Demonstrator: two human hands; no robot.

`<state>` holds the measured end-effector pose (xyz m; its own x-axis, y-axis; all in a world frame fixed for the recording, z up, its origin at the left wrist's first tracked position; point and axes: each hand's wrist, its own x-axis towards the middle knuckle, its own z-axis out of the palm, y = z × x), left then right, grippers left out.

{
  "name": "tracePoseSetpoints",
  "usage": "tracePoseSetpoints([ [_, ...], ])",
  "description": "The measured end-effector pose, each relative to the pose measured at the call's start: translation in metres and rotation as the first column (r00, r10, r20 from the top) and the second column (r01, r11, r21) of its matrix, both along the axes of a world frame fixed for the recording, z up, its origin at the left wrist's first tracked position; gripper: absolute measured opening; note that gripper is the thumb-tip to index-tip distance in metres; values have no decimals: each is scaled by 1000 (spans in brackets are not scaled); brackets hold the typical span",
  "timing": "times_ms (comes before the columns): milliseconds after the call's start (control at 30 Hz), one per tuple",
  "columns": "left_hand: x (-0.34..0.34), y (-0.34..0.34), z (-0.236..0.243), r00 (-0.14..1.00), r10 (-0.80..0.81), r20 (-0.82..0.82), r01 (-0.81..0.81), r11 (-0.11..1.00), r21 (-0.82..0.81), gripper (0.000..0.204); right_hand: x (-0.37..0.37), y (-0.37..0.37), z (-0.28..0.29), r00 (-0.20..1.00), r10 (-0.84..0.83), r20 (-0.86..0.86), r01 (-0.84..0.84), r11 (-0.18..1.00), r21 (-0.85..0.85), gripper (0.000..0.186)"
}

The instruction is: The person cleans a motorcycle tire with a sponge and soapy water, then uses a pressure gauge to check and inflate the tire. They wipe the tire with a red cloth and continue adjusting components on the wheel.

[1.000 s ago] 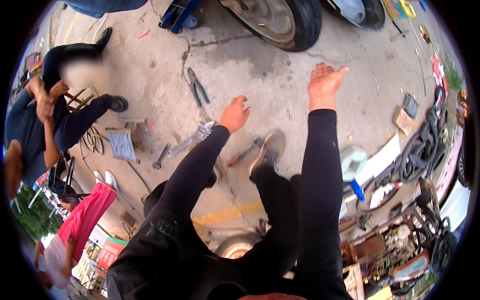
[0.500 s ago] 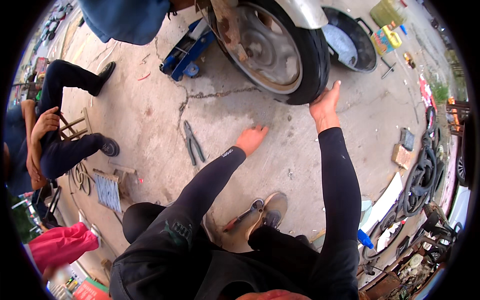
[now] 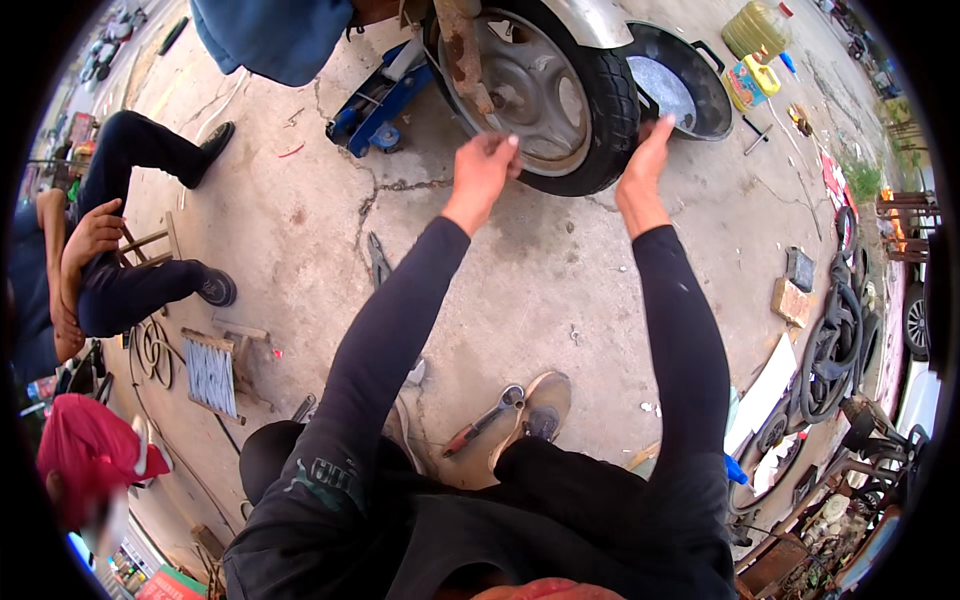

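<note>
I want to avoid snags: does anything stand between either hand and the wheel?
Nothing visible stands between the wheel and the left hand or right hand, though contact is unclear. The black pan lies nearby, right of the wheel.

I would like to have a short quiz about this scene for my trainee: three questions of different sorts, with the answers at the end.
1. Which colour is the floor jack to the left of the wheel?
A) red
B) blue
C) yellow

2. True or false: the left hand is holding the pliers.

3. Fill in the gap: the yellow jug stands just to the right of a round black ____.

Key:
1. B
2. False; they lie on the ground.
3. basin
</note>
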<state>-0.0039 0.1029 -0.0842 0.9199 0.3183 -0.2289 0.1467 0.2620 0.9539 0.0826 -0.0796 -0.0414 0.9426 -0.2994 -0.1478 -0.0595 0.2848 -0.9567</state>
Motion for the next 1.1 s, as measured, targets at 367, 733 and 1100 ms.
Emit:
tracePoseSetpoints([
  [367, 64, 28, 51, 997, 39, 71, -25, 981, -190, 22, -36, 7, 14, 853, 377, 360, 118, 533, -838, 76],
  [733, 69, -7, 40, 995, -41, 94, 68, 952, -300, 21, -20, -7, 21, 854, 440, 278, 89, 403, -911, 75],
  [1100, 72, -13, 44, 994, -69, 85, 106, 811, -575, 15, -30, -11, 18, 885, 415, 212, 48, 373, -927, 73],
])
